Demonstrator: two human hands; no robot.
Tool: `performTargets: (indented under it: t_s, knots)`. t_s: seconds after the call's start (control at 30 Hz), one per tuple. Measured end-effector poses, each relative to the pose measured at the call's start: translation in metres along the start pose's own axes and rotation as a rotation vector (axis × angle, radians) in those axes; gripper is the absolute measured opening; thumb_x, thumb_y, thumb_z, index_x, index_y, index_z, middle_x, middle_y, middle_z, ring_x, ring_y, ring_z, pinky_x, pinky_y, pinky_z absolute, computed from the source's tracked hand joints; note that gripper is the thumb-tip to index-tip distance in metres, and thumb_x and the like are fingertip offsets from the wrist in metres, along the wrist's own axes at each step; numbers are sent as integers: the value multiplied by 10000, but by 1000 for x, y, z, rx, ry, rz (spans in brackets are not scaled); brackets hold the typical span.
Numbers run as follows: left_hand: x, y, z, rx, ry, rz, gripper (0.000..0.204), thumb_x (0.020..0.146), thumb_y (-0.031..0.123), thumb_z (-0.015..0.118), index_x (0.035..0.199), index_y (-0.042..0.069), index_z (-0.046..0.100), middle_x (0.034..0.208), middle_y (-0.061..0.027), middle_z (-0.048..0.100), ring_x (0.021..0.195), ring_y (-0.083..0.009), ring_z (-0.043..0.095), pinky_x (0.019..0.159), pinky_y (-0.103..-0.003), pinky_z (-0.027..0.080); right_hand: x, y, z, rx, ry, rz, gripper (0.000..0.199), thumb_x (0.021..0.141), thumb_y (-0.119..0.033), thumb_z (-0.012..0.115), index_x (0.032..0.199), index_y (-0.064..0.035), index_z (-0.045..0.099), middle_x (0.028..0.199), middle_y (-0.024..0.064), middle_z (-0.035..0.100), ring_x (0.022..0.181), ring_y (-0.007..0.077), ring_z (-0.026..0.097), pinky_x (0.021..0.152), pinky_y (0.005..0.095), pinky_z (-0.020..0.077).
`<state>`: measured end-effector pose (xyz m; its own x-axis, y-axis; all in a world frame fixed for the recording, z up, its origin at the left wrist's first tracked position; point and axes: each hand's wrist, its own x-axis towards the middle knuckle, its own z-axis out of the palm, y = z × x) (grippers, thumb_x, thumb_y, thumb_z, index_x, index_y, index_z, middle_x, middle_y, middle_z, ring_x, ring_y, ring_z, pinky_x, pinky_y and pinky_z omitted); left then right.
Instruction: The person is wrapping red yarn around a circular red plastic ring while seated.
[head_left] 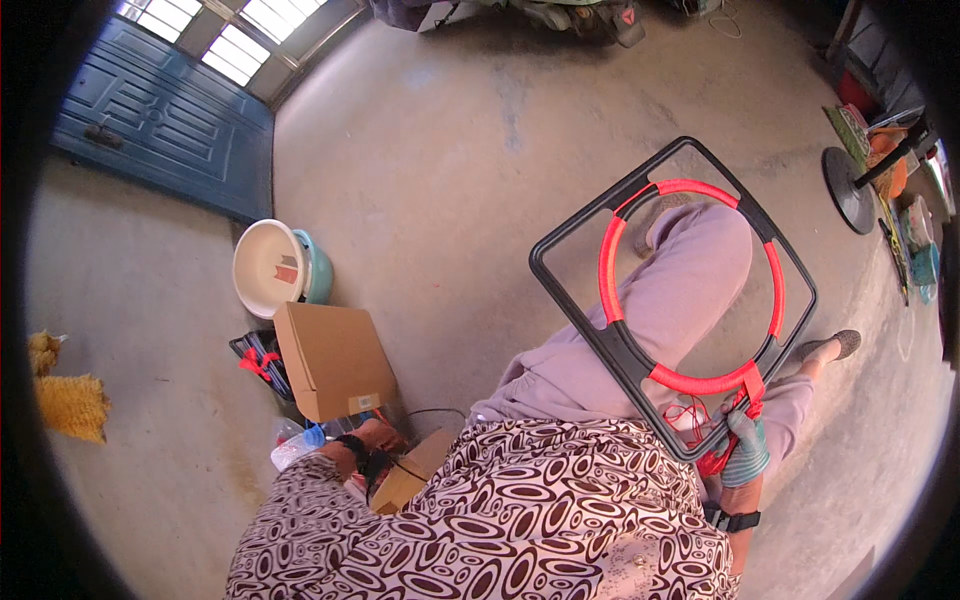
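Note:
A black square frame [574, 308] with rounded corners rests over my legs, tilted on one corner. Inside it is a ring [611, 262] wrapped in several stretches of red cord, with bare black gaps between. My right hand [745, 450], in a grey-green striped glove, is closed round the frame's lower right corner. A red cord bundle [712, 462] hangs beside these fingers, and loose red strands lie near it. At my left side, my left hand [380, 436] reaches down among cardboard boxes; its fingers are mostly hidden.
A tall cardboard box [335, 360] stands left of my knee, with a smaller open carton [410, 475] near my left hand. Behind are a cream basin [262, 268] and a teal one [319, 270]. A blue door [170, 110] is far left; a round black stand base [848, 190] stands right.

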<state>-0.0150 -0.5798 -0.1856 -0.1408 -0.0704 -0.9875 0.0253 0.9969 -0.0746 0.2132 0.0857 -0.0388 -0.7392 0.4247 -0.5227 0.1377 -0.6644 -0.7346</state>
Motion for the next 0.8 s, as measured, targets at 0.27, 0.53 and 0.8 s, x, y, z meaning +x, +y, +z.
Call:
performTargets:
  t_s: [0.27, 0.53, 0.8]
  knots:
    - [-146, 141, -38, -578, 639, 154, 202, 780, 192, 567, 768, -10, 561, 688, -157, 580, 636, -314, 557, 587, -356, 439, 3, 7, -4, 37, 2, -4, 265, 747, -204, 676, 884, -38, 520, 563, 38, 538, 417, 135, 522, 434, 249, 498]
    - [-199, 232, -54, -219, 1133, 562, 196, 864, 152, 498, 753, -4, 543, 566, -38, 469, 542, -134, 475, 493, -313, 389, 1, 3, 0, -2, 50, 19, 201, 765, -164, 618, 885, -36, 519, 554, 31, 529, 392, 110, 476, 404, 228, 466]
    - [-200, 254, -61, -719, 853, 687, 231, 885, 199, 511, 802, -9, 568, 552, -1, 491, 504, -83, 472, 458, -246, 368, 1, 9, -3, 69, 84, 15, 232, 743, -134, 649, 920, -31, 541, 710, 55, 593, 410, 116, 508, 361, 211, 412]
